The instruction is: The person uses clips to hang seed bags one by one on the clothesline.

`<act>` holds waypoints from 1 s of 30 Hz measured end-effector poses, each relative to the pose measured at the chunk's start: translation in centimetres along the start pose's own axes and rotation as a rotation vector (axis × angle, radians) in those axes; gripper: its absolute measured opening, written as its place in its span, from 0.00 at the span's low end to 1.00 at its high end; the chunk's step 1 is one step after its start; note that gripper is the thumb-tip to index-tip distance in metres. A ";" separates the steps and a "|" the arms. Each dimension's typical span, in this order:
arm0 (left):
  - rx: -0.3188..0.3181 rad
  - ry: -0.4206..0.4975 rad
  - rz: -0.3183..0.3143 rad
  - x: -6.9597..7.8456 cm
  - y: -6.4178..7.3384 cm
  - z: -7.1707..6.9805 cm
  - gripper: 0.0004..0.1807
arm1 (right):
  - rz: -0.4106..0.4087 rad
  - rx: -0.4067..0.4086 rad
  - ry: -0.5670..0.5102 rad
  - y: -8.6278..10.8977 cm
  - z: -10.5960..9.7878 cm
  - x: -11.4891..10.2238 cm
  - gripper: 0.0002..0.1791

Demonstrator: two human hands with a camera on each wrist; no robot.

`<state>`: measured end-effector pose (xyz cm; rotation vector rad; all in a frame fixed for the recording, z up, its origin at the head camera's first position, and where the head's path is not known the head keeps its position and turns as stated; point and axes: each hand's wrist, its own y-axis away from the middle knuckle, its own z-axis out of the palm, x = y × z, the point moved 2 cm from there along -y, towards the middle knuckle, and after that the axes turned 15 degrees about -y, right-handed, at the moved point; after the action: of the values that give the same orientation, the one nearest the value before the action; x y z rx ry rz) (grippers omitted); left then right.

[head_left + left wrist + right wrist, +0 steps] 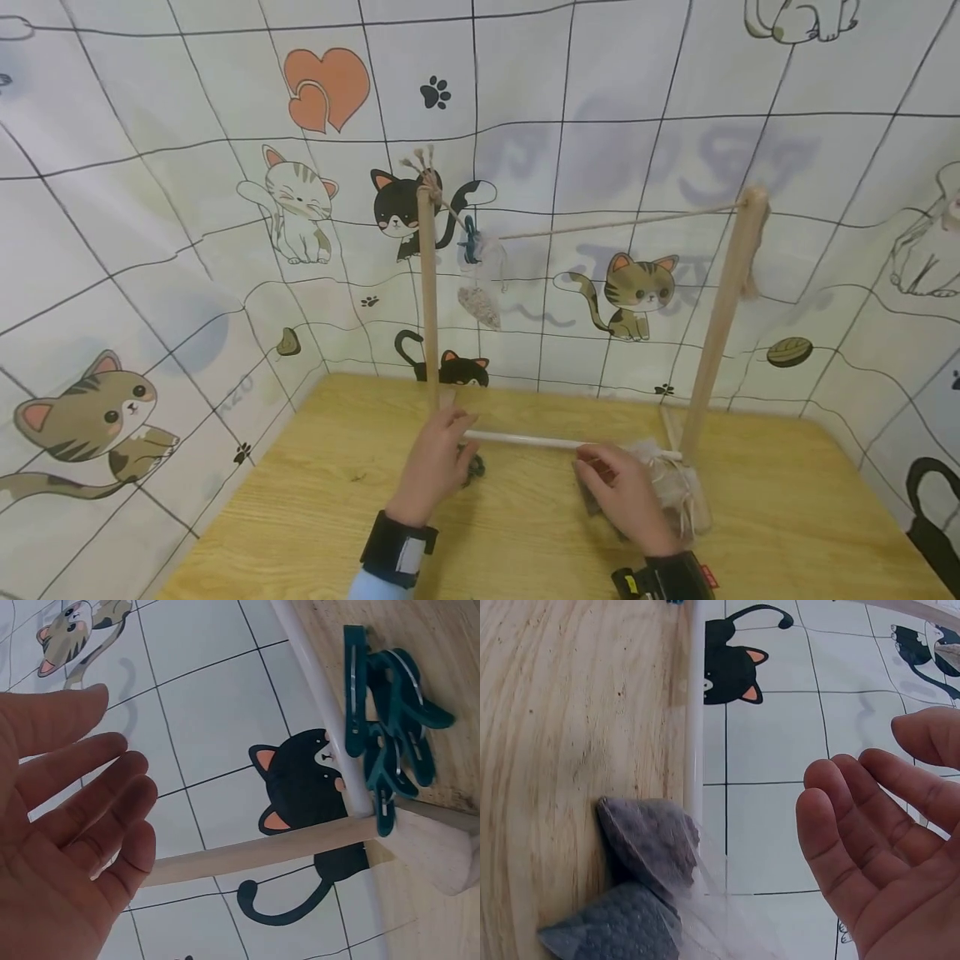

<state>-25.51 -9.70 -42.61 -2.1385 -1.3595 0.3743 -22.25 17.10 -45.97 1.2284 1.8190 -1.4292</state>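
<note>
In the head view my left hand [435, 462] hovers near the left post, its fingers loosely bent and holding nothing. Several dark green clothespins [386, 712] lie on the table by the foot of that post, partly behind the hand in the head view. My right hand [626, 496], fingers also relaxed with nothing between them, is just in front of small filled clear bags [652, 847] at the right post's foot. From the string [622, 223] between the posts hangs a clear bag with pale, speckled contents [480, 308], clipped by a green clothespin [470, 242] near the left end.
A wooden left post [428, 292] and right post [726, 325] stand on the wooden table [300, 508]. A white rod [525, 439] runs low between them. Behind and beside the table hangs a cat-patterned cloth [517, 333]. Something black [933, 533] shows at the right edge.
</note>
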 end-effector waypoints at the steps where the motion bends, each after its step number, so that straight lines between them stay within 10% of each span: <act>1: -0.016 -0.003 -0.003 -0.1 0.0 0.2 0.20 | 0.006 -0.004 -0.004 0.0 0.1 0.0 0.10; 19: -0.293 -0.190 0.082 -2.1 1.4 4.8 0.21 | 0.030 -0.173 -0.086 0.9 3.9 -0.6 0.11; 30: -0.307 -0.164 0.041 -2.1 1.9 5.8 0.15 | 0.032 -0.199 -0.115 1.1 4.0 -0.9 0.10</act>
<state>-28.02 -10.35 -48.52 -2.4330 -1.5513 0.3850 -21.43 13.10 -46.94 1.0498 1.8062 -1.2412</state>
